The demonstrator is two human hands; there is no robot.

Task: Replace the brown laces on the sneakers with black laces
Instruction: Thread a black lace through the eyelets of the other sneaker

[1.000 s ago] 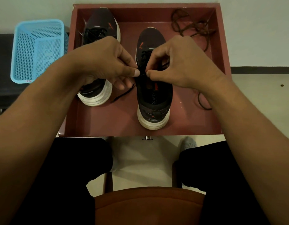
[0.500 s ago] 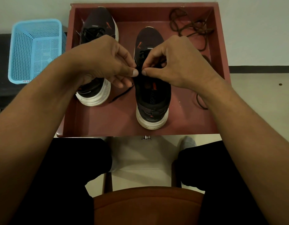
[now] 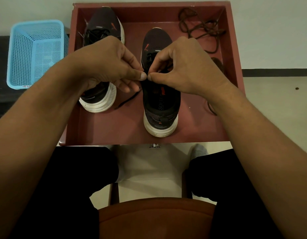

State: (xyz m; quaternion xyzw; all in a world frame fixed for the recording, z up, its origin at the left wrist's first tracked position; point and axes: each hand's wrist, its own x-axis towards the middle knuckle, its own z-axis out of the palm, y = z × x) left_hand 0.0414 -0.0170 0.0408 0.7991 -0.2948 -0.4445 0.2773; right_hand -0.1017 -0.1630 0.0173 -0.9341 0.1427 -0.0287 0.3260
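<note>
1. A reddish-brown tray holds both sneakers and the loose laces.
2. A blue basket stands on a dark bench, just left of the tray.
3. The left sneaker sits toward the tray's far-left corner, already laced in black. The right sneaker stands mid-tray, heel toward the person.
4. The left hand and right hand meet over the right sneaker's tongue. Their thumb tips almost touch, and each pinches the black lace.
5. The brown laces lie heaped in the far-right corner.
6. The black lace's free end trails on the tray floor between the sneakers.
</note>
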